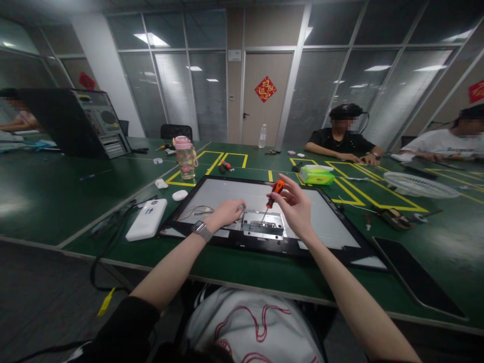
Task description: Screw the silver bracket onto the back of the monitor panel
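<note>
A flat monitor panel (333,222) lies face down on the green table, its grey back and black frame showing. A metal bracket (262,229) sits near its front edge. My right hand (297,206) is closed on an orange-handled screwdriver (274,194), whose tip points down at the bracket. My left hand (227,212), with a watch on the wrist, rests curled on the panel beside the bracket; whether it grips anything is hidden.
A white power bank (147,219) with a black cable lies left of the panel. Behind it stand a pink bottle (185,157), a green tissue pack (316,175) and an open computer case (81,123). A fan grille (419,184) and dark panel (416,275) lie right. Other people sit opposite.
</note>
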A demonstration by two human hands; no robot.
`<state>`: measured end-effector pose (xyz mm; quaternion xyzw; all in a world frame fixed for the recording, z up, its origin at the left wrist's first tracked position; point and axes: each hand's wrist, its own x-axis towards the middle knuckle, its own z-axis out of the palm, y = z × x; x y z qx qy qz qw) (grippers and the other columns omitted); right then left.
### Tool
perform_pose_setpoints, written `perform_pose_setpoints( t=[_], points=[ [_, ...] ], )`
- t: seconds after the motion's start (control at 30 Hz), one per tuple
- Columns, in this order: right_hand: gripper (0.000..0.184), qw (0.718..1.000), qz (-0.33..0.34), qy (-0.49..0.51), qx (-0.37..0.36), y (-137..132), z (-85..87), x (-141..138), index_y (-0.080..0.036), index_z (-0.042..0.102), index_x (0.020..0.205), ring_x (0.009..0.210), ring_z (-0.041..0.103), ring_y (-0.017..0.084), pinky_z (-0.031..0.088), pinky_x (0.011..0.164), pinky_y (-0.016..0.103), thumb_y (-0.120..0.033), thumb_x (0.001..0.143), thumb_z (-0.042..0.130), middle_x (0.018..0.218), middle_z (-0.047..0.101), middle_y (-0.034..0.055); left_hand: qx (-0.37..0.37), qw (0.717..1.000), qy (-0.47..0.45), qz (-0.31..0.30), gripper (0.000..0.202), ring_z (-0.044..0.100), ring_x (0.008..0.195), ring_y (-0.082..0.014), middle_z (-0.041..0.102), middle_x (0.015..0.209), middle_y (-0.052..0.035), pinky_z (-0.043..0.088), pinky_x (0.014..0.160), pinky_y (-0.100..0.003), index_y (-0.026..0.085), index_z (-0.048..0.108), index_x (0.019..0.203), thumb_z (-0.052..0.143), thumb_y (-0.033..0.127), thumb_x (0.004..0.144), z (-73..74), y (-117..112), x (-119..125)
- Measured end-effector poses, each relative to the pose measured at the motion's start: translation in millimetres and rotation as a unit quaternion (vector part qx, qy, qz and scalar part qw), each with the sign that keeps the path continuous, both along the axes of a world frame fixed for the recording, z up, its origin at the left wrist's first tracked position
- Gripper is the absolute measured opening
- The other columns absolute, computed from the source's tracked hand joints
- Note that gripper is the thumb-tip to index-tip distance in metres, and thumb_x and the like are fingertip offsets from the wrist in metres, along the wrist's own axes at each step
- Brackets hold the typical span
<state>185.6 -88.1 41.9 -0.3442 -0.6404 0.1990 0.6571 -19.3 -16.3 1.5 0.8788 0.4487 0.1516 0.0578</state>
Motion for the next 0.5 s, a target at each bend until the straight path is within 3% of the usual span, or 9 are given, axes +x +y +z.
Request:
perform_pose_setpoints(
  t=[0.1, 0.17, 0.5],
  points=[
    [0.042, 0.992, -0.098, -0.047, 0.058, 0.6, 0.1, 5.5, -0.028, 0.062, 0.118, 0.063, 0.063, 0.013, 0.058, 0.059, 0.030, -0.031, 0.078, 0.070, 0.094, 0.066, 0.0031, 0.003, 1.000, 0.002, -0.003, 0.030, 0.065, 0.089, -0.0207, 0.071, 0.097, -0.0080, 0.049, 0.082, -0.029, 0.019, 0.063, 0.108, 0.041, 0.019, 0.088, 1.2, -1.2, 0.2],
    [0.037, 0.984, -0.127, -0.089, 0.086, 0.6, 0.1, 7.7, -0.027, 0.064, 0.115, 0.061, 0.060, 0.013, 0.057, 0.057, 0.029, -0.031, 0.078, 0.069, 0.089, 0.065, 0.0027, 0.003, 1.000, 0.004, -0.002, 0.030, 0.065, 0.089, -0.0209, 0.071, 0.098, -0.0079, 0.049, 0.081, -0.029, 0.020, 0.063, 0.108, 0.041, 0.019, 0.088, 1.8, -1.7, 0.5],
    [0.030, 0.976, -0.135, -0.143, 0.096, 2.0, -2.9, 6.2, -0.026, 0.065, 0.113, 0.060, 0.059, 0.012, 0.056, 0.055, 0.029, -0.029, 0.082, 0.064, 0.090, 0.064, 0.0037, 0.001, 1.000, 0.009, 0.003, 0.031, 0.065, 0.090, -0.0215, 0.070, 0.098, -0.0082, 0.049, 0.082, -0.030, 0.020, 0.063, 0.110, 0.041, 0.019, 0.088, 1.0, -0.3, 0.5]
  ],
)
